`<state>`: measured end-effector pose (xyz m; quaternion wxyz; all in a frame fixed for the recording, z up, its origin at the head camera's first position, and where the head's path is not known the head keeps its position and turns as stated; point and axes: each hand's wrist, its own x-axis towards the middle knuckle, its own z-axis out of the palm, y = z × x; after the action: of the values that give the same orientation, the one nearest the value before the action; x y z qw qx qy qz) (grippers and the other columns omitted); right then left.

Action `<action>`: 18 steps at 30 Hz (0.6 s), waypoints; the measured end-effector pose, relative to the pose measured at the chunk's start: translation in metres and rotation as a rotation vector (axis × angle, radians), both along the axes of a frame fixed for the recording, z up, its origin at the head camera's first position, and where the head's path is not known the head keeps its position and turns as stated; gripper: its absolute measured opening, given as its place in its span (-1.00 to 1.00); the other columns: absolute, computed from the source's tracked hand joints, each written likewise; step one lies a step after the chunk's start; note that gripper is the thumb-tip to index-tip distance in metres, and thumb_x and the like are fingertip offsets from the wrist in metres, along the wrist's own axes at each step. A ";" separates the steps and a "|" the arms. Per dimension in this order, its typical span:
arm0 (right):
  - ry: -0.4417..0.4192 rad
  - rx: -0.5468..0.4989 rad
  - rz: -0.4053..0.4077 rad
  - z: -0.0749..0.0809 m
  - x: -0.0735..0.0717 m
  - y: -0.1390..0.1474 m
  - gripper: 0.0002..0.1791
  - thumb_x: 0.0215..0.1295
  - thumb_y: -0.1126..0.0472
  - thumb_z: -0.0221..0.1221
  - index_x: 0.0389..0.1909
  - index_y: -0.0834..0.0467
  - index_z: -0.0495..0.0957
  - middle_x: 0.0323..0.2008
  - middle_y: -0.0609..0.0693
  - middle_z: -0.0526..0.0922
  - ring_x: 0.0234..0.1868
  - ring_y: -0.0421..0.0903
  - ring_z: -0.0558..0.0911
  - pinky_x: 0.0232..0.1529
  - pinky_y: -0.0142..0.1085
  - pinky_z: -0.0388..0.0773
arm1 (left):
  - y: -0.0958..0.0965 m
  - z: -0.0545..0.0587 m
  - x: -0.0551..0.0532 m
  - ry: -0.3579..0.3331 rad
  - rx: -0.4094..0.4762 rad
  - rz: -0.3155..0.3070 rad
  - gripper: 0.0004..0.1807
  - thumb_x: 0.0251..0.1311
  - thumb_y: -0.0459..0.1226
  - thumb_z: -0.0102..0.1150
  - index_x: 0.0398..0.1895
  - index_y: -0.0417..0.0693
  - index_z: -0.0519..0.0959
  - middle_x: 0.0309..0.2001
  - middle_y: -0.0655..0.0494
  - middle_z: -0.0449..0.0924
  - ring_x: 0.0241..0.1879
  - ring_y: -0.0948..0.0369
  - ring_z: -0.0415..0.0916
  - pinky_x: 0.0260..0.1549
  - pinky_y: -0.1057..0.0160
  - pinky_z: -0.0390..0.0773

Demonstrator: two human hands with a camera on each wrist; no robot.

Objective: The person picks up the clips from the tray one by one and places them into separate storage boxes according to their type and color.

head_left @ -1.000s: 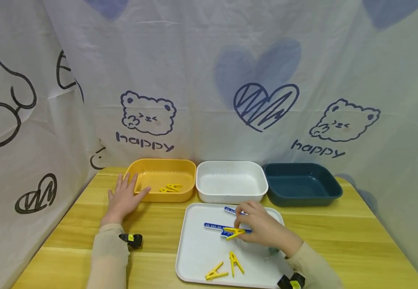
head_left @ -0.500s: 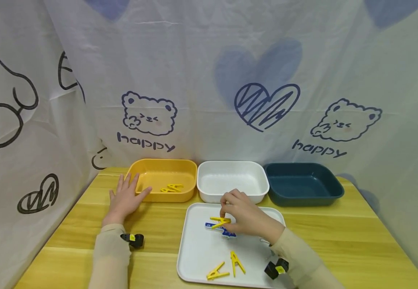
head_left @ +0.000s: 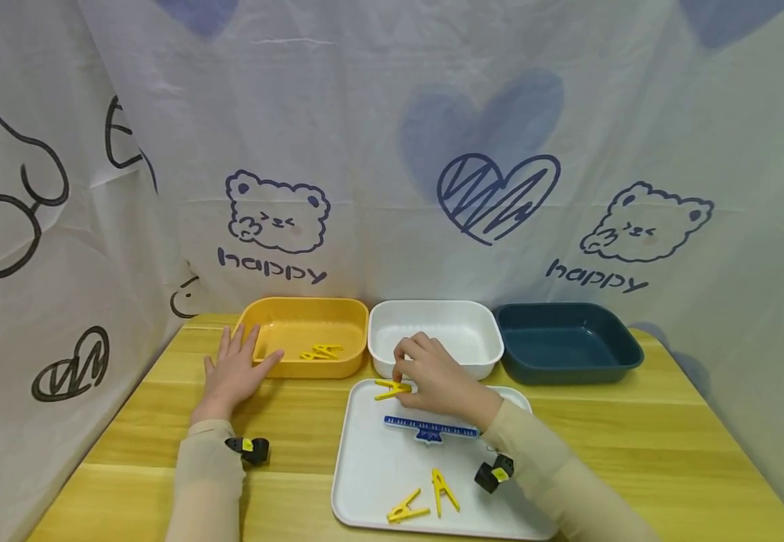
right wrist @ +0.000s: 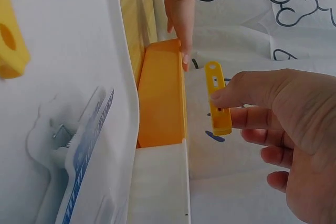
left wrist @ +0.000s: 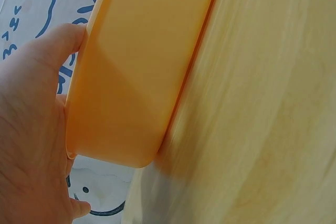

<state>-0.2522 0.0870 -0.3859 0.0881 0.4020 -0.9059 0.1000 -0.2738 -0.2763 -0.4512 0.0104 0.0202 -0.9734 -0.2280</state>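
Observation:
A yellow clip point(head_left: 392, 389), V-shaped like a clothespin, is pinched between the thumb and fingers of my right hand point(head_left: 442, 379). That hand is raised over the far edge of the white tray point(head_left: 364, 467), in front of the white bin point(head_left: 435, 369). In the right wrist view the yellow clip point(right wrist: 218, 98) shows end to end. My left hand point(head_left: 232, 374) rests with spread, straight fingers on the left rim of the yellow bin point(head_left: 310, 369). Two more yellow clips point(head_left: 324, 351) appear to lie inside that bin.
On the tray lie a blue-and-white long-bar clip point(head_left: 431, 429) and two yellow clips point(head_left: 407, 508) near its front. A dark teal bin point(head_left: 571, 373) stands right of the white one. A printed cloth point(head_left: 392, 248) hangs behind the bins.
My right hand has carried the yellow clip left and away from me, from above the blue clips to the tray's far edge. The left hand stays on the bin rim.

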 end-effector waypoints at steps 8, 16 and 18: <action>0.042 -0.009 -0.024 0.001 -0.011 -0.012 -0.84 0.07 0.04 0.38 -0.35 -0.01 0.68 -0.11 -0.08 0.51 -0.08 -0.12 0.34 -0.06 -0.26 0.35 | 0.000 0.000 -0.001 -0.001 0.000 -0.001 0.04 0.25 0.43 -0.31 0.58 -0.05 -0.17 0.57 -0.25 -0.35 0.53 -0.21 -0.58 0.27 -0.55 -0.43; 0.078 -0.042 -0.052 0.004 -0.022 -0.031 -0.85 0.10 0.04 0.35 -0.37 0.00 0.67 -0.13 -0.07 0.50 -0.07 -0.10 0.35 -0.01 -0.24 0.37 | 0.001 0.003 0.000 -0.003 -0.002 0.002 0.03 0.27 0.40 -0.30 0.57 -0.07 -0.16 0.56 -0.26 -0.34 0.53 -0.21 -0.57 0.27 -0.54 -0.42; 0.073 -0.051 -0.055 0.004 -0.024 -0.036 -0.86 0.10 0.04 0.35 -0.37 0.00 0.67 -0.14 -0.08 0.49 -0.06 -0.10 0.35 0.01 -0.23 0.37 | 0.001 0.003 0.001 -0.005 -0.002 0.005 0.03 0.27 0.40 -0.29 0.57 -0.07 -0.16 0.56 -0.27 -0.34 0.53 -0.21 -0.56 0.27 -0.55 -0.41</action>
<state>-0.2760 0.0511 -0.3823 0.1340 0.3779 -0.9099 0.1061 -0.2729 -0.2751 -0.4486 0.0083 0.0231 -0.9736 -0.2271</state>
